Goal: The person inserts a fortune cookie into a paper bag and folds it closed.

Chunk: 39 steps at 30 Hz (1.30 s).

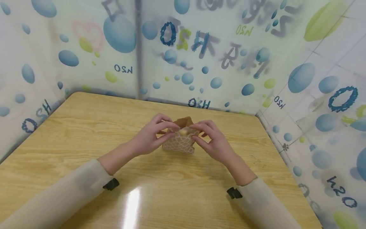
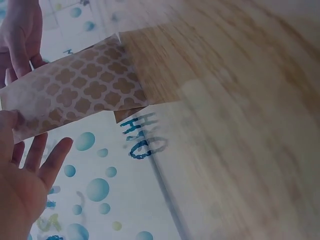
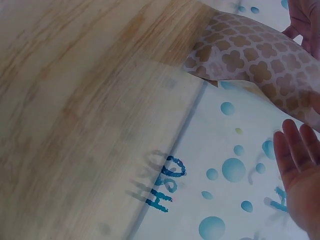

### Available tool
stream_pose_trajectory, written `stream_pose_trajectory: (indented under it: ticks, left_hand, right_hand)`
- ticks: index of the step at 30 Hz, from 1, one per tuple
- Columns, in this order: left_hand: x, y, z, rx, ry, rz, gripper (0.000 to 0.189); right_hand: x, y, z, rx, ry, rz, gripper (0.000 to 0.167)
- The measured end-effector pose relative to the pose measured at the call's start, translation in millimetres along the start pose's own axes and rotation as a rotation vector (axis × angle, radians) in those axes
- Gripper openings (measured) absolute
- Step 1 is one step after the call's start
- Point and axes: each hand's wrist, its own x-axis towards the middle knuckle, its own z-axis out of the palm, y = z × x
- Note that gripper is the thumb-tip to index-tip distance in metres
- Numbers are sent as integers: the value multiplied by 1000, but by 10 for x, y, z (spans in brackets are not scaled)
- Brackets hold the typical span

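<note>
Wooden tabletop (image 1: 183, 194), bounded by printed walls. At far left, a white wall covering (image 1: 43, 35) bears blue and green drops. Next, a pale left sleeve (image 1: 63, 194) with a black tab (image 1: 111, 184) at its cuff crosses the table; a bright reflection (image 1: 131, 206) lies beside it. The left hand (image 1: 150, 135) pinches one upper side of a patterned paper bag (image 1: 179, 143), located at centre toward the table's far edge; fingers hide its upper corners, and its contents cannot be told. The right hand (image 1: 215, 141) pinches the opposite side. Farther right follow a second black tab (image 1: 234, 192), the right sleeve (image 1: 267, 203) and a drop-printed right wall (image 1: 306, 127), its surface lined and lettered.
</note>
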Motion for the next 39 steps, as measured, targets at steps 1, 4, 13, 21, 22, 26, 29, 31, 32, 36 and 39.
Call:
stream_pose_trajectory:
  ticks: [1,4,13,21,22,26,29,31,32,36,39]
  left_hand:
    - [1,0,0,4,1,4,28]
    - [4,1,1,2,1,13,30]
    - [11,-7,0,74,-6,84,23]
    - [11,7,16,126,-41,58,20]
    - [9,5,19,128,-39,54,20]
    - [3,9,33,116,-33,36,19]
    - [-14,5,55,79,-13,21,21]
    - [-26,9,68,37,-10,-14,29]
    - [-32,13,73,11,-8,-36,34]
    - [-20,48,76,-113,-21,-180,67]
    - [8,69,76,-232,-28,-323,79]
  right_hand:
    - [4,2,-1,-7,2,-10,41]
    - [9,13,-4,-34,7,-35,41]
    - [12,19,-13,-93,7,-108,36]
    - [32,-5,-8,-208,-31,-140,29]
    - [32,-7,-7,-215,-33,-142,28]
    - [31,-8,1,-221,-35,-148,25]
    - [22,-2,14,-192,-33,-142,26]
    - [6,3,24,-136,-36,-107,33]
    - [-4,3,32,-97,-37,-75,40]
    - [-28,-10,61,105,-37,139,74]
    - [-5,-23,86,250,-54,305,74]
